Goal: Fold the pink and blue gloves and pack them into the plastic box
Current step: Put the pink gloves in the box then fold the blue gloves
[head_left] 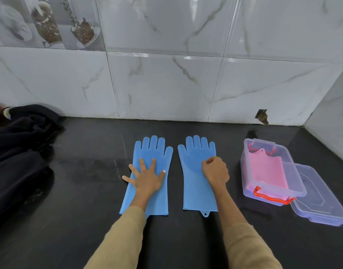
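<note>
Two blue gloves lie flat, side by side, centre of the frame on a black counter (pixel 73 191), fingers pointing up toward the marble-tile wall (pixel 166 84). Left glove (pixel 155 152): left hand (pixel 145 179) rests on it, palm down, fingers spread straight, gripping nothing. Right glove (pixel 192 171): right hand (pixel 215 169) sits on its right edge w/ fingers curled; looks like it pinches the edge, but can't tell for sure. Hang tab at that glove's cuff, bottom.

Right of frame: clear plastic box (pixel 250 152) w/ red handle (pixel 271 198), open, pink gloves (pixel 267 169) folded inside. Its lid (pixel 322 200) lies just beside it, lower right, touching the box.

Left edge: dark cloth (pixel 21 142) heaped on the counter. Upper left: tiles w/ cup-and-coffee pics (pixel 46 22). No readable brand or writing anywhere.
</note>
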Tool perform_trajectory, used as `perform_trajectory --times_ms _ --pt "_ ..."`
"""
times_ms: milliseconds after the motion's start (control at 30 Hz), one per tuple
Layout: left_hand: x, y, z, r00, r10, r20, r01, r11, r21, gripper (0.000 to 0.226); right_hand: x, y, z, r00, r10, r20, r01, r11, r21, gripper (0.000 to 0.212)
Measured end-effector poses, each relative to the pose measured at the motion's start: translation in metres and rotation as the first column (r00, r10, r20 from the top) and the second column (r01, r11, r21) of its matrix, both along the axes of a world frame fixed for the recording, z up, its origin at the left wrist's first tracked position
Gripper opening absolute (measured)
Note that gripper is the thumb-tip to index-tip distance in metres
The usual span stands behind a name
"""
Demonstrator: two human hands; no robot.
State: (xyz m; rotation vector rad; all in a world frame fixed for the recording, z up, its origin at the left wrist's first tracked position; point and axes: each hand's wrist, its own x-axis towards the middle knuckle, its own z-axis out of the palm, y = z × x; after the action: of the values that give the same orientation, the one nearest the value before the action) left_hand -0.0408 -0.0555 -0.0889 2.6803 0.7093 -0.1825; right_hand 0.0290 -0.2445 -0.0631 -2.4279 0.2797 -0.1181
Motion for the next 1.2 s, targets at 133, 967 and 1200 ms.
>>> perform_trajectory --times_ms 133,967,1200 --pt "0.001 -0.021 -0.011 0.993 0.078 0.089 -0.087 0.992 0.096 0.067 0.001 -0.011 -0.013 1.0 0.003 0.015 -0.002 0.997 -0.071 0.025" --pt "0.058 -0.08 0.012 0.983 -0.031 0.181 0.054 0.991 -0.122 0.029 0.024 -0.033 -0.012 0.998 -0.011 -0.065 0.023 0.983 0.185 0.025" --pt "0.069 -0.076 0.015 0.966 0.111 0.232 0.075 0.741 -0.667 0.033 0.029 -0.03 -0.014 0.996 0.071 -0.05 -0.04 0.883 0.467 0.026"
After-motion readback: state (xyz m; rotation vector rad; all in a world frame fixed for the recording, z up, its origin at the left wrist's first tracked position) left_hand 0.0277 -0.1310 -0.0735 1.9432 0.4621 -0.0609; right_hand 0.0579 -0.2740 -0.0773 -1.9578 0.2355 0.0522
